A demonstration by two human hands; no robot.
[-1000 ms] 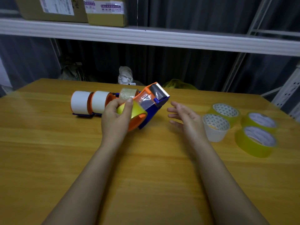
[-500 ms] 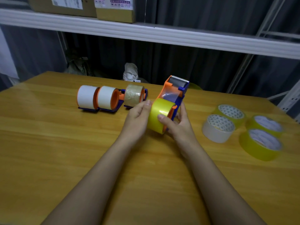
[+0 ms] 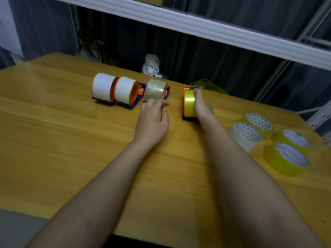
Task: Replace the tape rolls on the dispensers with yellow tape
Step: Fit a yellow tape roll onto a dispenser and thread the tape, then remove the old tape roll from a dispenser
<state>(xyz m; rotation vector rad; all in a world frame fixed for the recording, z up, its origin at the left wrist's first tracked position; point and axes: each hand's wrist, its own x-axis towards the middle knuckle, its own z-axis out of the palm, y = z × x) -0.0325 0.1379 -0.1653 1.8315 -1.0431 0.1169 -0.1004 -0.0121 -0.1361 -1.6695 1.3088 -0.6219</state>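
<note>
A wooden tabletop (image 3: pixel 53 140) is filling most of the view. Behind its far edge a crumpled white bundle (image 3: pixel 151 64) is sitting against dark curtains (image 3: pixel 197 56). A white shelf (image 3: pixel 215 31) is running overhead, with metal racking (image 3: pixel 320 113) standing at the right. A grey floor (image 3: pixel 16 228) is showing at lower left.

wooden table (image 3: pixel 53 140) | four dispensers (image 3: pixel 129 93) | four loose rolls (image 3: pixel 284 158)

Yellow-taped dispenser (image 3: pixel 189 104) now tabled, left-released.
</note>
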